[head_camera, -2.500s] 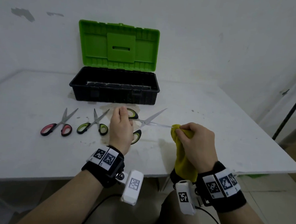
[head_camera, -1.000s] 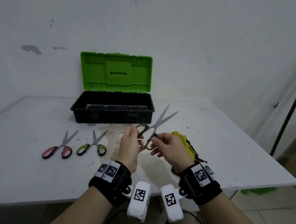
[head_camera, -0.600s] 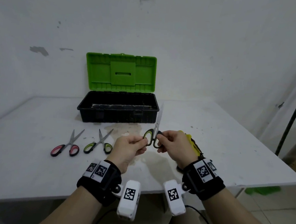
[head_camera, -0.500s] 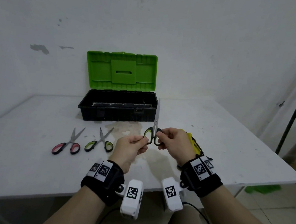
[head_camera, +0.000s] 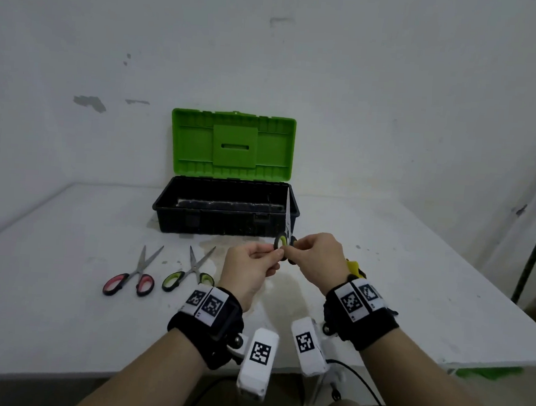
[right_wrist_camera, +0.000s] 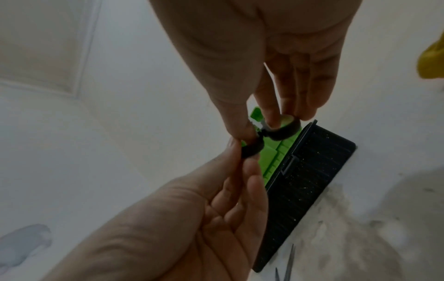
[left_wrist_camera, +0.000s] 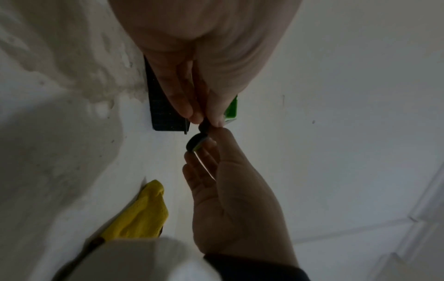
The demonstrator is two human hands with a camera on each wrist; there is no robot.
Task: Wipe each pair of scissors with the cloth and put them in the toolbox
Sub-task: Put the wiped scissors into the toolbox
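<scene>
Held scissors (head_camera: 285,235): being held upright just in front of the toolbox (head_camera: 224,212), blades closed
Left hand (head_camera: 250,271): pinching one handle loop
Right hand (head_camera: 316,260): gripping the other loop
Cloth (head_camera: 354,267): lying right of the toolbox, behind the right wrist
Other scissors: red pair (head_camera: 131,277) and green pair (head_camera: 188,275) lying front-left of the toolbox

**Where everything sits on my bench**

The black plastic toolbox with its green lid (head_camera: 226,211) stands at the back of the white bench (head_camera: 61,331), against the wall, lid upright behind the tray. In front of it, to my left, the pink-handled scissors (head_camera: 131,275) lie left of the green-handled scissors on the bench (head_camera: 189,271), side by side and apart. Between my left hand (head_camera: 249,273) and right hand (head_camera: 316,260), before the toolbox's right end, the held green-and-black scissors (head_camera: 285,235) point up. The yellow cloth (left_wrist_camera: 139,213) lies on the bench to the right, behind my right wrist.
</scene>
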